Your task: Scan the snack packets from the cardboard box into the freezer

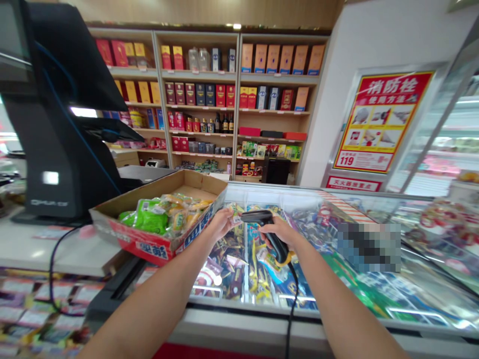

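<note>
Barcode scanner [278, 245] was gripped by its handle in the right hand [280, 230], above the glass-topped freezer [258, 319]. Its head faced a small packet [236, 213], pinched in the left hand [222, 223]. Both hands were apart. An open carton [130, 243] of wrapped goods [151, 217] stood to the left.

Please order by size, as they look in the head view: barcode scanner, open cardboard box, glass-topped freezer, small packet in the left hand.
1. Glass-topped freezer
2. Open cardboard box
3. Barcode scanner
4. Small packet, partly hidden by fingers
</note>
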Motion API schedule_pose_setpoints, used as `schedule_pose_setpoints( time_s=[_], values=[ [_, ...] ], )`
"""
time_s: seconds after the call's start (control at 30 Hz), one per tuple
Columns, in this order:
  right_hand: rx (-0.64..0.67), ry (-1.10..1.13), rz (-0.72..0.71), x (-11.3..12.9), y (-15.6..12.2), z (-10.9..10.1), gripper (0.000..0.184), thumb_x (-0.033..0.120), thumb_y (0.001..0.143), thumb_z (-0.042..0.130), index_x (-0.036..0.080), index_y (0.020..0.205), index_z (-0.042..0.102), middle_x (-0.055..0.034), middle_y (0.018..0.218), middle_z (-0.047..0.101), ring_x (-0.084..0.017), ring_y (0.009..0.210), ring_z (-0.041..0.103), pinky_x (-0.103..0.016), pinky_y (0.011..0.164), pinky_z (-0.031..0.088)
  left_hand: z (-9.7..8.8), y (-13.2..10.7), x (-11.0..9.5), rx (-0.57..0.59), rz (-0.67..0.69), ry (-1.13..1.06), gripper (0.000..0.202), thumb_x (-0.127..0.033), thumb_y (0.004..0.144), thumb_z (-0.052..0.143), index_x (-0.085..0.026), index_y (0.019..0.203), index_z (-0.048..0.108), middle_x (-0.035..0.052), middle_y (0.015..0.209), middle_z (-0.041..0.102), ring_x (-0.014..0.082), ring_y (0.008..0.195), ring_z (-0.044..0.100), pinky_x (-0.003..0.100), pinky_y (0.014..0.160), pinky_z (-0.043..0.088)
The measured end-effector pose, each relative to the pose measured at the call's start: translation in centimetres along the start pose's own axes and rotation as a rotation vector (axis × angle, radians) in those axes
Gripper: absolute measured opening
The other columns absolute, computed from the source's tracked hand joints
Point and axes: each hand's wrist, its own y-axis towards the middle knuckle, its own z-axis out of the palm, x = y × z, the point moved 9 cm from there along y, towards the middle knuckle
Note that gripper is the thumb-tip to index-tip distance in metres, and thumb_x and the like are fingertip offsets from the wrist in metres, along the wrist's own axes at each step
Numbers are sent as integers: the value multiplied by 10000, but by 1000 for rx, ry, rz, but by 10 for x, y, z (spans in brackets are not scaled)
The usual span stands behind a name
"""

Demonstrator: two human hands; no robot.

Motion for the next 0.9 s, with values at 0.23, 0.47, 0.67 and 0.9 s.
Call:
schedule_pose_setpoints(
  time_s=[0.23,0.47,0.67,0.9],
  values=[
    [54,-102,0,0,-4,4,187,302,676,632,156,564,600,-33,448,585,-129,363,494,-268,399,439,1,1,-2,-6,11,6,131,-74,798,590,-149,697,555,39,599,637,123,498,588,272,605,536],
    [54,-78,20,-1,-5,4,153,291,674,656,171,604,592,-23,480,608,-125,365,505,-244,379,418,-2,2,-3,-17,10,16,116,-95,769,625,-159,713,546,56,648,671,148,562,637,263,575,524],
    [27,21,-34,8,-7,6,173,316,623,673,164,652,597,-12,503,609,-125,367,511,-244,373,399,3,-5,-10,-58,70,62,135,-116,723,660,-166,681,541,15,603,635,124,527,602,265,601,523],
    [-52,99,-122,51,3,22,201,320,577,674,148,667,621,-14,507,610,-130,386,522,-251,375,424,8,-32,-96,-196,478,365,155,-178,657,688,-183,606,541,-44,510,486,132,573,529,217,571,424]
  ],
)
